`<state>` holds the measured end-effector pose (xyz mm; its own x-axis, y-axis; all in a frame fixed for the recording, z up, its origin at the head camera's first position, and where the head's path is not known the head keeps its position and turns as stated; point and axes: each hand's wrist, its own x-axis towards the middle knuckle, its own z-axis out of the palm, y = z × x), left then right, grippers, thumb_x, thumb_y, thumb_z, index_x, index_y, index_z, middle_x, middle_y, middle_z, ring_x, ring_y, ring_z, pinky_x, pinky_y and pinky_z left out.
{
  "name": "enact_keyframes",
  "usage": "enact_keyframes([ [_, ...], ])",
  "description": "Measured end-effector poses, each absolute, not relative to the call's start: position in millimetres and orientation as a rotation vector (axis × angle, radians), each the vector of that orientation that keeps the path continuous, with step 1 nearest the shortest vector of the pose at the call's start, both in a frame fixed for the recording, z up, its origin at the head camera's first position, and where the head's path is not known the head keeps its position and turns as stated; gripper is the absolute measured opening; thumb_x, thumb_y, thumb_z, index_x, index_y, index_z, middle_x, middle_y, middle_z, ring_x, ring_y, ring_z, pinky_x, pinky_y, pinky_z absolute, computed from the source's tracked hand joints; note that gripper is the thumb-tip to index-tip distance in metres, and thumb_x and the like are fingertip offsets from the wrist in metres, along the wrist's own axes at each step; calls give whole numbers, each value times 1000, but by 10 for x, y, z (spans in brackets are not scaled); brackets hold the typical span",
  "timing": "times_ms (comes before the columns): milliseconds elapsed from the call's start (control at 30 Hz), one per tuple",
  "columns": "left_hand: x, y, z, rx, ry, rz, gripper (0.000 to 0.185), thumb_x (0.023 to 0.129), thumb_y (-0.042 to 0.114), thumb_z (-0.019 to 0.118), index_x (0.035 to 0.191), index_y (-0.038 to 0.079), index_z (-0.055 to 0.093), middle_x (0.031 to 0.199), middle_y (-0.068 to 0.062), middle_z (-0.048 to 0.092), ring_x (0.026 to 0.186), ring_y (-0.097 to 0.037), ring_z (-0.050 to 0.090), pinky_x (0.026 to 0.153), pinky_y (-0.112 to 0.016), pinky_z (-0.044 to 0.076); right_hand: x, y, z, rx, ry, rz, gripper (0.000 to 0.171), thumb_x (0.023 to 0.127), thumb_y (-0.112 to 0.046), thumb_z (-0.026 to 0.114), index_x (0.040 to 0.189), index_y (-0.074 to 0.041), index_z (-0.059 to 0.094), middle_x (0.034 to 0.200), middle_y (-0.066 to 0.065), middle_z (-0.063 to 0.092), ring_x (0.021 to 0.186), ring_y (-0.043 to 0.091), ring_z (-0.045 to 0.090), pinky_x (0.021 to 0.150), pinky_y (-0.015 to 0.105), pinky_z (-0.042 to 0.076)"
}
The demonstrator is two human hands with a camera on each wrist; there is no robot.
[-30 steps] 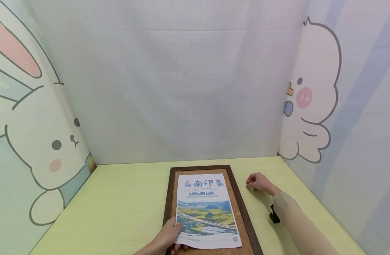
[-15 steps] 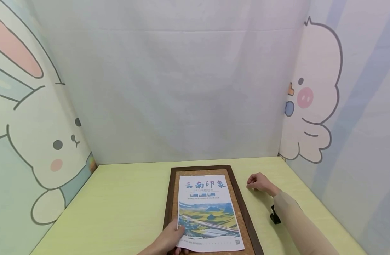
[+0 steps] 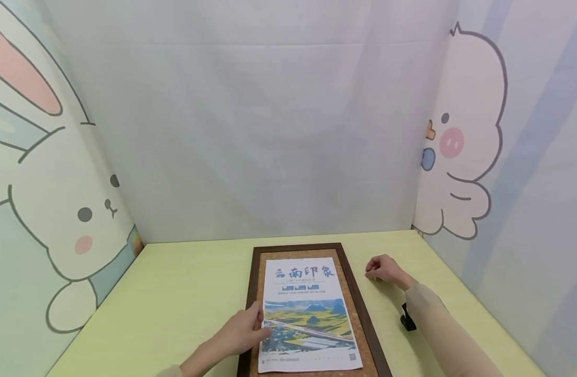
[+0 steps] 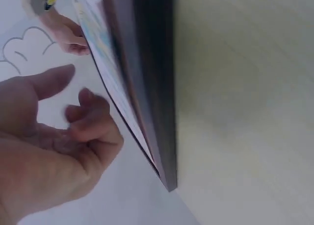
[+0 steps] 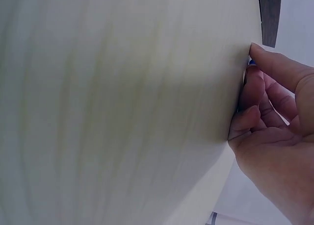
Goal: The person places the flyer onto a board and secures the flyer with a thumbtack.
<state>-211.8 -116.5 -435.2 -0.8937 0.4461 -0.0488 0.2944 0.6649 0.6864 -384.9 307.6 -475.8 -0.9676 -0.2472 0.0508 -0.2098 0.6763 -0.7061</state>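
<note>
My left hand [image 3: 243,330], fingers loose, rests on the left edge of the white printed poster [image 3: 307,309], which lies lengthwise away from me on the dark-framed cork board [image 3: 359,314]. My right hand [image 3: 383,269], curled, sits on the pale green table [image 3: 185,293] right of the frame; whether it pinches anything I cannot tell.

Left hand [image 3: 243,330] slid up the poster's [image 3: 307,314] left edge — off the bottom corner, poster nudged slightly straighter

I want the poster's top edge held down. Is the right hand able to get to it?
Probably yes: the right hand rests on the table beside the frame, with nothing between it and the poster.
</note>
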Motion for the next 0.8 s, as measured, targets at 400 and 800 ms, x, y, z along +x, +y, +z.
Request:
enact_keyframes([
  [400, -2319, -1259, -4537, 945, 2778, 534, 85, 81, 61, 66, 148, 17, 38, 161, -22, 12, 147, -46, 9, 107, -74, 13, -3920, 3072, -4741, -324, 2803, -1230, 11, 87, -9, 70, 91, 1, 67, 77, 6, 64, 63, 15, 53, 56, 27, 44],
  [800, -2370, -1227, -4533, 947, 2688, 439, 93, 81, 61, 66, 154, 22, 23, 162, -19, 10, 148, -45, 4, 109, -74, 7, -4080, 3007, -4597, -242, 2571, -1516, 24, 91, -15, 66, 105, 5, 65, 89, 13, 68, 70, 18, 58, 65, 31, 50],
])
